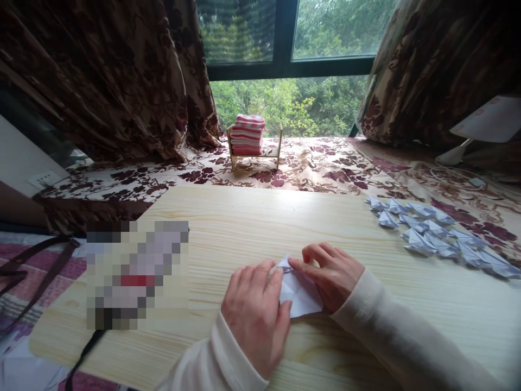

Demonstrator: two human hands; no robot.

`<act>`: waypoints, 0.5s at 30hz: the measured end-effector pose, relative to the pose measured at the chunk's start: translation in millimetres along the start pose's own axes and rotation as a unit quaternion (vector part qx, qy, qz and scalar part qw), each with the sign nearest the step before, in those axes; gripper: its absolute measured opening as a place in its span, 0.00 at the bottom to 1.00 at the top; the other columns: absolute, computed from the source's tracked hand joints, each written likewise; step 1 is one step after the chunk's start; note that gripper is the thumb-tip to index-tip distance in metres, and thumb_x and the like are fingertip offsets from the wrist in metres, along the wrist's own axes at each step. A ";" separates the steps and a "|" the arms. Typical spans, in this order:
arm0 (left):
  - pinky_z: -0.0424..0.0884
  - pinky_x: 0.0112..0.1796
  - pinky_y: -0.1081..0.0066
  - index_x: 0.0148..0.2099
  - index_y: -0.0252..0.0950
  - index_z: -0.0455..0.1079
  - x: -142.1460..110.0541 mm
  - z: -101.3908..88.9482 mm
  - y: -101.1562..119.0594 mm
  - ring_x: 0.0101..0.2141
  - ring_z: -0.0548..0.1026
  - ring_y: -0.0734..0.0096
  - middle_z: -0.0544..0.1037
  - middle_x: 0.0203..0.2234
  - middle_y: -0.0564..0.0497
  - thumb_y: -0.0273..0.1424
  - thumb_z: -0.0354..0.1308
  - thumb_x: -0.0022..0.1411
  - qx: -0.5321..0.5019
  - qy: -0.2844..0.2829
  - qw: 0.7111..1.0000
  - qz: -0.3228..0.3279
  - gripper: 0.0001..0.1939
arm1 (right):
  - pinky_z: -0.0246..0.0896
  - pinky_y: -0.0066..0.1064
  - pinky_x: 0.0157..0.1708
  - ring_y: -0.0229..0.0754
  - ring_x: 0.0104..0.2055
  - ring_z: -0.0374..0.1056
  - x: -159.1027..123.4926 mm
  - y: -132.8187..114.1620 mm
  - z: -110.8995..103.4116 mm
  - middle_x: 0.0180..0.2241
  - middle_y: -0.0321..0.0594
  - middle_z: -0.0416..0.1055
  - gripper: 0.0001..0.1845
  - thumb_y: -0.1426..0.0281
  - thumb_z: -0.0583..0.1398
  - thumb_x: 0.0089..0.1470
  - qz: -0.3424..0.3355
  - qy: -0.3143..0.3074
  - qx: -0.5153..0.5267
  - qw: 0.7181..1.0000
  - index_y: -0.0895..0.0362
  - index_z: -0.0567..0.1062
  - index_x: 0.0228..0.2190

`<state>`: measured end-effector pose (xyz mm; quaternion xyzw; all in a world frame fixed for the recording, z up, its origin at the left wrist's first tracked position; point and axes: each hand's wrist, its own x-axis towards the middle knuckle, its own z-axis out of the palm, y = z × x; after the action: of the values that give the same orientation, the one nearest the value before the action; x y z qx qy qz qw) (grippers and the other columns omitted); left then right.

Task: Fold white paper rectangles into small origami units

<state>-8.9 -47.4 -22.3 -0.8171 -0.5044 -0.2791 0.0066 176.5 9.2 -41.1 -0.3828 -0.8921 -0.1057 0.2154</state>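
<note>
though its sides are partly hidden, the left hand (253, 309) and right hand (334, 274) grasp folded paper (300, 296).

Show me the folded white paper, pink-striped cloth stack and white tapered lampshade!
Folded white paper (301, 294), head view: its flat middle.
Pink-striped cloth stack (247, 137), head view: front folds.
White tapered lampshade (488, 120), head view: outer side.

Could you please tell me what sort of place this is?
Probably a room in a home, perhaps a bedroom: floral curtains flank the window, a shaded lamp stands at the right, and bedding-like striped cloth shows beside the table.
</note>
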 end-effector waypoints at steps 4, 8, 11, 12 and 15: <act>0.64 0.40 0.59 0.40 0.34 0.70 3.2 -11.8 -15.2 0.38 0.67 0.61 0.72 0.35 0.45 0.28 0.47 0.59 -0.012 0.000 1.000 -0.009 0.11 | 0.51 0.31 0.31 0.42 0.34 0.58 -1.9 1.6 0.4 0.32 0.41 0.66 0.19 0.74 0.58 0.45 -0.003 -0.010 0.003 1.000 0.52 0.73 0.42; 0.63 0.40 0.60 0.40 0.35 0.70 16.1 -10.1 -22.8 0.37 0.67 0.63 0.71 0.32 0.47 0.27 0.46 0.59 -0.008 -0.002 0.999 0.033 0.12 | 0.53 0.31 0.31 0.42 0.34 0.58 -1.9 2.6 -2.1 0.32 0.42 0.66 0.19 0.74 0.58 0.47 -0.011 -0.024 0.000 1.000 0.51 0.73 0.43; 0.62 0.40 0.59 0.39 0.36 0.71 25.0 -4.2 -26.3 0.36 0.66 0.64 0.71 0.31 0.48 0.27 0.46 0.59 -0.018 -0.020 0.999 0.047 0.12 | 0.53 0.31 0.30 0.41 0.33 0.58 -1.6 2.1 -3.0 0.32 0.42 0.66 0.19 0.74 0.58 0.47 -0.008 -0.024 0.000 1.000 0.51 0.73 0.42; 0.62 0.40 0.60 0.38 0.36 0.71 27.1 -2.5 -27.6 0.36 0.66 0.64 0.71 0.31 0.48 0.27 0.46 0.59 -0.025 -0.028 0.998 0.047 0.12 | 0.53 0.31 0.30 0.42 0.33 0.58 -1.6 1.8 -2.8 0.32 0.42 0.66 0.19 0.74 0.58 0.46 -0.006 -0.022 0.001 1.000 0.51 0.73 0.42; 0.62 0.39 0.61 0.36 0.37 0.72 30.5 0.6 -31.9 0.35 0.66 0.65 0.71 0.30 0.49 0.26 0.47 0.59 -0.050 -0.047 0.997 0.044 0.11 | 0.52 0.32 0.30 0.42 0.33 0.58 -1.7 1.0 -0.8 0.32 0.42 0.66 0.19 0.74 0.59 0.44 0.000 -0.013 0.008 1.000 0.51 0.74 0.41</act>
<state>-24.9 -6.6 -17.3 -0.8500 -0.4529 -0.2651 -0.0454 178.5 8.5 -41.2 -0.3825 -0.8957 -0.0935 0.2064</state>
